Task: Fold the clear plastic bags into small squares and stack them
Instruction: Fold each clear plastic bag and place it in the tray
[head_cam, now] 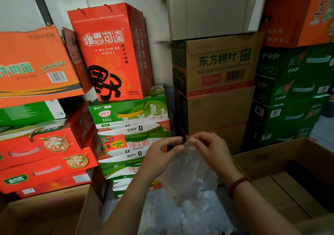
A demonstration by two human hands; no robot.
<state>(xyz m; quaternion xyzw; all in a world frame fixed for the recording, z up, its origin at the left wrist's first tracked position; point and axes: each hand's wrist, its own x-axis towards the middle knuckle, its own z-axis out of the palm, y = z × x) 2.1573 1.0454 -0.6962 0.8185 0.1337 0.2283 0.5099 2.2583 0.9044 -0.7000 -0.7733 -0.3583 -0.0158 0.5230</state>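
A clear plastic bag [191,177] hangs crumpled in the air at the lower middle, held up by its top edge. My left hand [160,153] pinches the bag's top on the left side. My right hand [209,146], with a red bead bracelet on its wrist, pinches the top on the right side, fingertips close to the left hand's. Below the hands lies a heap of more clear plastic bags [173,215]. No folded square or stack shows.
An open cardboard box [282,162] stands at the lower right, another brown box [45,211] at the lower left. Stacked drink cartons fill the back: red boxes [47,155] left, green-white milk cases [132,115] middle, brown cartons [216,99] and green cases [292,97] right.
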